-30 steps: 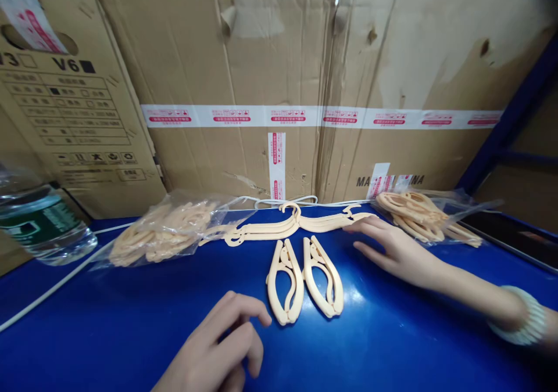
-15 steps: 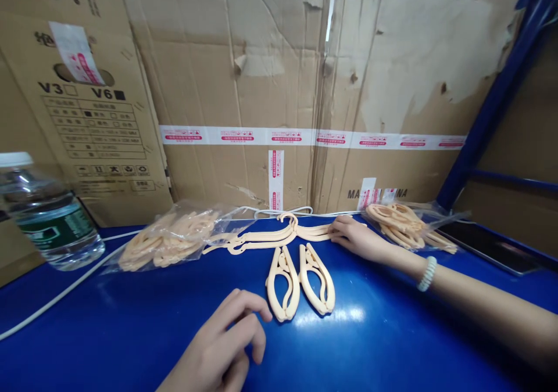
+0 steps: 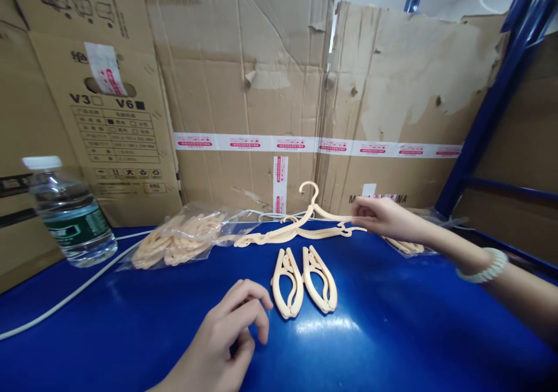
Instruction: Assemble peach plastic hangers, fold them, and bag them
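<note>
My right hand (image 3: 379, 216) pinches one end of an unfolded cream plastic hanger (image 3: 328, 213). Its hook stands upright, and the opposite arm slopes down to the left near the table. Behind it, another unfolded hanger (image 3: 320, 233) lies flat and is partly hidden. Two folded hangers (image 3: 299, 293) rest side by side at the middle of the blue table, their narrow ends pointing away from me. Just left of them is my left hand (image 3: 222, 337), holding nothing, its fingers loosely bent and apart.
A clear bag of folded hangers (image 3: 185, 238) lies at the left, beside a water bottle (image 3: 78, 223) and a white cable (image 3: 82, 287). Another bag of hangers (image 3: 405, 247) sits partly behind my right arm. Cardboard sheets (image 3: 244, 107) stand along the back; a blue metal post (image 3: 479, 107) rises at right.
My right hand has raised one unfolded hanger by its right end, so its hook now points up. The left hand stays nearly still. The view has tilted up and turned slightly left.
</note>
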Motion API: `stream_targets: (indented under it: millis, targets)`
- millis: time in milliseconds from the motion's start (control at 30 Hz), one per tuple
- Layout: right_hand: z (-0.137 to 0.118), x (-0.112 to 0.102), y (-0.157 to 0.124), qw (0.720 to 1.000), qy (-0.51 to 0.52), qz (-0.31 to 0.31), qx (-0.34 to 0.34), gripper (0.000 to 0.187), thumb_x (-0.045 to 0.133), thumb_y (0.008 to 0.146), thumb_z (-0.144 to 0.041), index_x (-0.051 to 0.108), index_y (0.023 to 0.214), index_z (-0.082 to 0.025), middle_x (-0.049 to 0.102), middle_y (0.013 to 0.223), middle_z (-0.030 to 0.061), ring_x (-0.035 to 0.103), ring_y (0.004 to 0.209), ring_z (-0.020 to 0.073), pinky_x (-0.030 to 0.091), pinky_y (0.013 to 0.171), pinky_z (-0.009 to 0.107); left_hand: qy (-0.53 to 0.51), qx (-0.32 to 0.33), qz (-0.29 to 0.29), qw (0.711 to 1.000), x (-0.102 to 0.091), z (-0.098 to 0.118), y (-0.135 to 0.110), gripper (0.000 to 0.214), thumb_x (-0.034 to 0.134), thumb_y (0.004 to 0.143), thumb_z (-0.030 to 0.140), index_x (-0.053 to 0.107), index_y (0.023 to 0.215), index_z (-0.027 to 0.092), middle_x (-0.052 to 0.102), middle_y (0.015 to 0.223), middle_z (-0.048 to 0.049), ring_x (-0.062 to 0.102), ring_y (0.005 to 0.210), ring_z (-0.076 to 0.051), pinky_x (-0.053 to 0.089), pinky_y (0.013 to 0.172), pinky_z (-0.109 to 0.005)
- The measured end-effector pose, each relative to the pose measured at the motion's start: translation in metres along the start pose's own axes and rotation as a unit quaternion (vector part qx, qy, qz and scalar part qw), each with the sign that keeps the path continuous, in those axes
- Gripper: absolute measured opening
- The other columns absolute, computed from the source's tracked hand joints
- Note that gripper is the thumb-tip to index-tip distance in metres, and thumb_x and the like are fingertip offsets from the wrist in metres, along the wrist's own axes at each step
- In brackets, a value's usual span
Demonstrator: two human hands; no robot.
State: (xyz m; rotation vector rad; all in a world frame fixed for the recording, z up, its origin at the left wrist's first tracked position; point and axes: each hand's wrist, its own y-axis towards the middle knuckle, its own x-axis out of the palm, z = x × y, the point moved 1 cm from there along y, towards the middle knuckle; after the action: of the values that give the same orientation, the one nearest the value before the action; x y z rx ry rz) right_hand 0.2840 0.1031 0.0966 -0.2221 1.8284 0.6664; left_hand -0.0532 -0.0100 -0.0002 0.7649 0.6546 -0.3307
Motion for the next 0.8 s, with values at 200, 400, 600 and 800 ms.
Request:
stream_targets:
  millis: [200, 400, 600, 800]
  targets:
    - [0.005, -0.013, -0.034, 0.995, 0.068, 0.070, 0.007, 0.031, 0.044, 0.097, -0.046, 0.052, 0.082, -0.020, 0.057, 0.064, 0.0001, 0.055, 0.058, 0.0135, 0.039, 0.053, 0.025, -0.005, -0.041, 0.038, 0.998, -0.003, 0.000, 0.006, 0.025, 0.039, 0.070, 0.000, 0.052, 0.073, 0.021, 0.058, 0.096, -0.0021, 0.059, 0.080, -0.014, 0.045, 0.064, -0.022]
    - [0.007, 0.008, -0.046, 0.981, 0.170, 0.093, 0.027, 0.031, 0.063, 0.087, -0.050, 0.053, 0.083, -0.020, 0.058, 0.070, 0.0008, 0.054, 0.061, 0.0153, 0.043, 0.055, 0.025, -0.030, -0.136, 0.068, 0.988, -0.005, -0.010, 0.012, 0.013, 0.047, 0.071, 0.009, 0.054, 0.067, 0.020, 0.059, 0.093, -0.0040, 0.055, 0.070, -0.014, 0.042, 0.060, -0.023]
    - [-0.006, 0.016, -0.054, 0.970, 0.214, 0.112, 0.029, 0.026, 0.064, 0.087, -0.046, 0.056, 0.081, -0.022, 0.056, 0.070, -0.0005, 0.054, 0.059, 0.0143, 0.043, 0.053, 0.024, -0.093, -0.158, 0.128, 0.975, -0.008, -0.013, 0.016, 0.010, 0.051, 0.073, 0.014, 0.056, 0.073, 0.022, 0.058, 0.090, -0.0036, 0.057, 0.083, -0.017, 0.049, 0.069, -0.023]
    - [-0.013, 0.041, -0.066, 0.972, 0.220, 0.077, 0.039, 0.025, 0.059, 0.091, -0.044, 0.054, 0.080, -0.022, 0.055, 0.068, -0.0012, 0.052, 0.060, 0.0152, 0.041, 0.056, 0.027, -0.103, -0.209, 0.168, 0.958, -0.010, -0.016, 0.015, 0.008, 0.056, 0.071, 0.016, 0.058, 0.071, 0.024, 0.062, 0.088, -0.0021, 0.059, 0.091, -0.020, 0.050, 0.071, -0.023]
